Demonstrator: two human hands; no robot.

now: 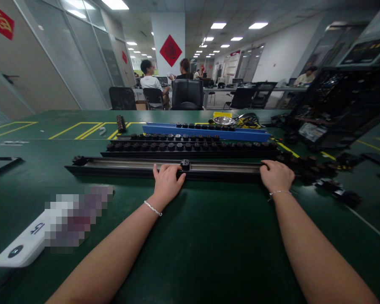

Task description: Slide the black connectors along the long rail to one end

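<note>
A long black rail [221, 166] with a metal-lined channel lies crosswise in front of me. One small black block [185, 164] sits in the channel near its middle, and another black block [79, 160] is at the left end. My left hand [167, 181] is closed over the rail's front edge, thumb in front, with the index fingertip against the middle block's left side. Towards the right end, my right hand [278, 176] wraps its fingers over the rail, hiding that part.
Behind lie a black rail [129, 153] lined with round black blocks and a blue rail [205, 132]. A metal bowl [224, 121] stands farther back. Loose black parts [319, 171] lie right; a white device [25, 245] lies front left. People [151, 78] sit beyond the table.
</note>
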